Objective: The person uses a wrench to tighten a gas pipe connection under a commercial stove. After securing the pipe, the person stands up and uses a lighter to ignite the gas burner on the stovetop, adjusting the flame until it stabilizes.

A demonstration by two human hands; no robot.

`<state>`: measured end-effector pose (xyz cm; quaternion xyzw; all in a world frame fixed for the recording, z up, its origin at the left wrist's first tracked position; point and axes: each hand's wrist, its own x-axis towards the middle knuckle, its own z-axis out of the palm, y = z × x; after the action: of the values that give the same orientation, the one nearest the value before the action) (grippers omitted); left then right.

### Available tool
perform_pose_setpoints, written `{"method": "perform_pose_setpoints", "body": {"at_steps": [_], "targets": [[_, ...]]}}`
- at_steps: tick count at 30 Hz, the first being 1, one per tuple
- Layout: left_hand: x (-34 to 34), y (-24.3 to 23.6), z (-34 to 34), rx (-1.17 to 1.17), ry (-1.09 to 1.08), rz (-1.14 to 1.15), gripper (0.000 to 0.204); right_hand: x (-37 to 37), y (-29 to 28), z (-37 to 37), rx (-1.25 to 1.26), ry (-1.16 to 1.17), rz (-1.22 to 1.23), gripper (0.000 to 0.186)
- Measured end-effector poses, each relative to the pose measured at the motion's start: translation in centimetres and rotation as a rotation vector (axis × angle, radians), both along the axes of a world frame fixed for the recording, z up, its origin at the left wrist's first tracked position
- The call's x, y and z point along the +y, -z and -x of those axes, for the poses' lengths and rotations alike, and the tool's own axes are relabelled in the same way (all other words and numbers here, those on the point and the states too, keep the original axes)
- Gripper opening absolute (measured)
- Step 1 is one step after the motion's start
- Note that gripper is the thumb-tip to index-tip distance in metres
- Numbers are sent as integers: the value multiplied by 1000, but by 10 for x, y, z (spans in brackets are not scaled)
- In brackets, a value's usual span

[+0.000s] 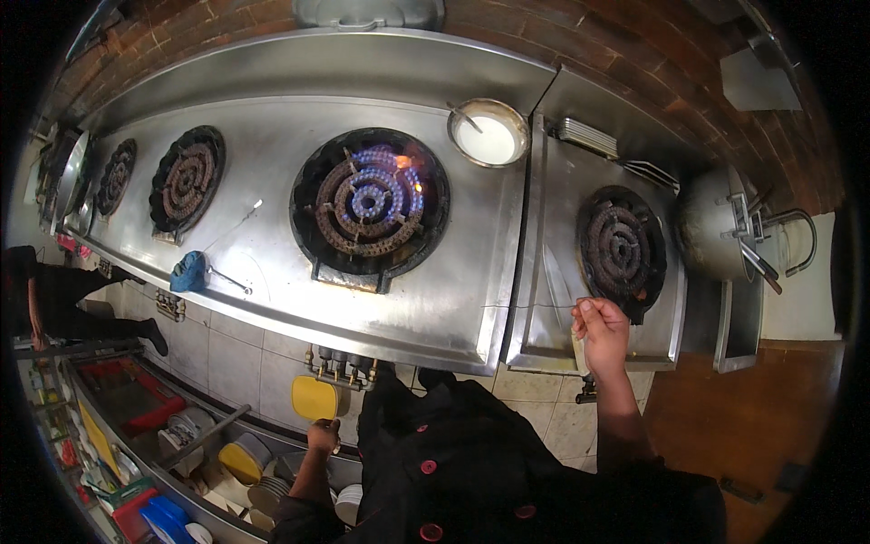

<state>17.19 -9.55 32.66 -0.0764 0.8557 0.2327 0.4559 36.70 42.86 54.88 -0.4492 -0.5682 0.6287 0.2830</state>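
My right hand (602, 328) is closed, thumb against fingers, on a thin dark wire-like rod (530, 306) that points left over the seam between the stove tops. Beneath that hand lies a long knife-like blade (555, 279) with a pale handle, left of the unlit right burner (622, 243). My left hand (323, 436) hangs low by my side, fingers curled; whatever it holds, if anything, is too small to make out. It is nearest a yellow-lidded tub (316, 397). Blue flames burn in the large middle burner (370, 203).
A metal bowl of white liquid (489, 133) with a spoon stands behind the lit burner. On the steel stove top (245, 299) lies a blue cloth (188, 272). A large pot (711, 225) is at the right. Another person (82, 290) stands far left.
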Motion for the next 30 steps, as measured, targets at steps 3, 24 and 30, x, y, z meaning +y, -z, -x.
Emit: {"method": "perform_pose_setpoints", "body": {"at_steps": [3,24,30], "targets": [[-6,5,0,38,40,-15,27,1,-1,4,-11,-11,0,16],[-32,-26,13,97,-197,-107,23,-6,-27,48,184,-53,-2,16],[-68,-5,24,114,83,-24,25,-35,-50,46,211,8,-30,16]]}}
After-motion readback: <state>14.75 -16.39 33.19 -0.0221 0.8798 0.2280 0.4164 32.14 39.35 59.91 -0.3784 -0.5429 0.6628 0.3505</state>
